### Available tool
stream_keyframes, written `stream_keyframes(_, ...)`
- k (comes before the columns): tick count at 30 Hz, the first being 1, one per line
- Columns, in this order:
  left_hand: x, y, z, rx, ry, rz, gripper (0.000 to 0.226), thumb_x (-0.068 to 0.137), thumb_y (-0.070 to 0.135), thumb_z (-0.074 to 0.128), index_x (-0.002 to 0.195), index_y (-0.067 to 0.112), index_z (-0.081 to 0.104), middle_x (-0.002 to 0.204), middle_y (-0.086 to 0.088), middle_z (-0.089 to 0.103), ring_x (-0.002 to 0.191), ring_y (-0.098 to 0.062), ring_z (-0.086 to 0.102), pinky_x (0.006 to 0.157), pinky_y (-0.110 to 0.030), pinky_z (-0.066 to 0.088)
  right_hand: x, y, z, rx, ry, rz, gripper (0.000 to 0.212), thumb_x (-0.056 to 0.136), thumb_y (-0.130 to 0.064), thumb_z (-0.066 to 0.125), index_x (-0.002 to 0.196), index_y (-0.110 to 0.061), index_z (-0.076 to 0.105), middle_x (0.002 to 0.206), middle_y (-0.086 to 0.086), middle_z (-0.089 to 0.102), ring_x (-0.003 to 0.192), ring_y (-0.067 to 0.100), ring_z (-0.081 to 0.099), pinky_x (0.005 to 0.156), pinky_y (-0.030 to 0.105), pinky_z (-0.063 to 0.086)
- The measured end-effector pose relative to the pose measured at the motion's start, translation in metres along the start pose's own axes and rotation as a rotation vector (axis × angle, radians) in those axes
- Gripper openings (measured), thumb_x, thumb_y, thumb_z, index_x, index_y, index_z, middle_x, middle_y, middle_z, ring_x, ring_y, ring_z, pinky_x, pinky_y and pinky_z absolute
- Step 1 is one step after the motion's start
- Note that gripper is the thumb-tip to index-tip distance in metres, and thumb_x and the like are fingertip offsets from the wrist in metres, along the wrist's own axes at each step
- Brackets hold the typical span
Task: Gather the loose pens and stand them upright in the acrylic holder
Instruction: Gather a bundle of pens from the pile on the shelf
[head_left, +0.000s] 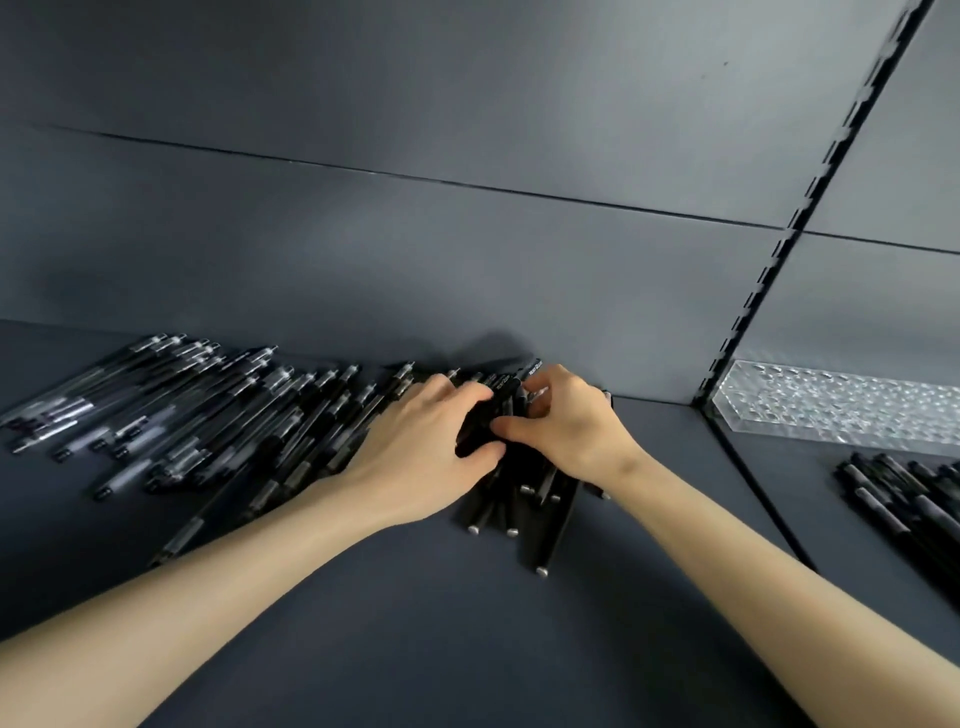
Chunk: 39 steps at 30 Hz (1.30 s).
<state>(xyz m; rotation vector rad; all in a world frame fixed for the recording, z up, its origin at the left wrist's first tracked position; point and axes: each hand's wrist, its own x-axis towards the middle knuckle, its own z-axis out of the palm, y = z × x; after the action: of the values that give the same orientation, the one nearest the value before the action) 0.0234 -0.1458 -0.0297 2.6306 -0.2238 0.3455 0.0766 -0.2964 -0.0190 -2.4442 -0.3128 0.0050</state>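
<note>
On a dark grey shelf (415, 623) backed by a panelled wall (415, 234), a person's two bare hands close on a bundle (519, 499) of black pens at the middle of the frame. The left hand (415, 457) comes in from the lower left, its fingers (457, 400) curled over the top of the bundle and its thumb tucked against the near side. The right hand (571, 431) meets it from the other side, thumb pressed to the barrels and fingers hooked round the far ends, so both hands grip the same bundle.

The bundle lies flat on the shelf, not upright. Its long axis runs from the viewer toward the wall, leaning slightly right; small silver ends point back at the viewer, while the far ends, one with pale lettering, reach the foot of the wall.

Left of the hands, loose pens (208, 415) lie side by side in an overlapping row, each slanting from lower left to upper right.

Beyond a slotted upright (789, 234), well apart from the hands, the clear holder (841, 410) sits on the neighbouring section against the wall, its long side running along it and its top patterned with rows of holes. Near it, at the right edge, more pens (904, 493) lie flat, slanting from upper left to lower right.
</note>
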Motion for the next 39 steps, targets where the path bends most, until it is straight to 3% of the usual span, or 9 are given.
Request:
stream_keyframes(3,0.003,-0.005,0.002,0.036,-0.008,-0.011,0.047,0.089,0.047,0.055,0.129,0.024,0.05,0.119,0.006,0.048,0.109,-0.015,0.048,0.085,-0.025,0.037,0.005,-0.001,0.003,0.051,-0.021,0.051,0.038,0.073,-0.027,0.075,0.099,-0.012,0.051,0.076,0.0,0.06,0.073,0.016,0.056,0.06,0.016,0.04)
stream_keyframes(7,0.004,-0.014,-0.003,-0.031,0.113,-0.029,0.019,0.09,0.033,0.06,0.096,0.017,0.068,0.083,0.009,0.054,0.078,-0.016,0.053,0.071,-0.025,0.038,0.009,-0.005,0.007,0.159,-0.006,0.083,0.014,0.074,-0.012,0.071,0.07,-0.01,0.057,0.061,0.0,0.054,0.057,0.014,0.05,0.052,0.02,0.039)
stream_keyframes(12,0.007,-0.023,-0.014,-0.157,0.226,-0.064,0.021,0.093,0.028,0.056,0.086,0.012,0.067,0.066,0.001,0.066,0.065,-0.019,0.061,0.069,-0.035,0.049,0.004,-0.013,0.003,0.404,0.022,0.166,0.007,0.086,-0.005,0.056,0.08,-0.003,0.058,0.064,0.009,0.042,0.053,0.016,0.04,0.05,0.027,0.031)
stream_keyframes(15,0.006,-0.019,-0.014,-0.368,0.252,-0.096,0.021,0.095,0.029,0.053,0.085,0.014,0.064,0.057,0.004,0.063,0.054,-0.006,0.055,0.06,-0.021,0.043,-0.006,-0.02,0.0,0.719,0.046,0.204,0.013,0.093,-0.002,0.046,0.081,-0.006,0.05,0.063,0.005,0.043,0.052,0.013,0.041,0.042,0.026,0.042)
stream_keyframes(17,0.0,-0.011,-0.011,-0.466,0.241,-0.056,0.021,0.095,0.029,0.052,0.085,0.014,0.063,0.051,0.002,0.059,0.048,-0.005,0.052,0.052,-0.014,0.037,-0.015,-0.025,-0.001,0.91,0.053,0.204,0.01,0.094,-0.002,0.042,0.085,-0.007,0.043,0.064,0.003,0.04,0.049,0.012,0.037,0.035,0.021,0.034)
stream_keyframes(22,-0.013,0.005,-0.008,-0.628,0.229,0.061,0.021,0.093,0.028,0.056,0.081,0.011,0.058,0.049,-0.006,0.056,0.043,-0.009,0.049,0.051,-0.023,0.04,-0.027,-0.025,-0.001,1.022,0.12,0.12,0.03,0.091,-0.027,0.06,0.073,-0.013,0.041,0.057,-0.002,0.03,0.046,0.011,0.02,0.035,0.02,0.019)
stream_keyframes(26,-0.022,0.009,-0.009,-0.669,0.016,0.125,0.021,0.092,0.028,0.058,0.078,0.013,0.057,0.053,-0.007,0.061,0.044,-0.007,0.052,0.052,-0.017,0.039,-0.029,-0.028,-0.003,1.148,0.14,0.108,0.032,0.079,-0.036,0.069,0.09,-0.011,0.051,0.058,-0.002,0.026,0.044,0.009,0.018,0.035,0.018,0.02)
stream_keyframes(31,-0.004,-0.018,-0.027,-0.408,0.067,0.091,0.025,0.089,0.035,0.06,0.079,0.013,0.069,0.067,0.0,0.067,0.057,-0.01,0.055,0.063,-0.029,0.046,-0.03,-0.031,-0.004,1.141,0.243,0.116,0.029,0.093,-0.035,0.056,0.072,-0.019,0.045,0.061,-0.002,0.041,0.047,0.01,0.034,0.04,0.02,0.03)
stream_keyframes(39,-0.014,-0.037,-0.033,0.038,-0.116,-0.011,0.037,0.077,0.058,0.064,0.098,0.027,0.06,0.084,0.014,0.052,0.074,-0.002,0.046,0.061,-0.02,0.035,-0.036,-0.037,-0.003,1.081,0.394,-0.209,0.018,0.099,-0.02,0.048,0.083,-0.016,0.04,0.062,0.002,0.041,0.049,0.017,0.037,0.051,0.028,0.043)
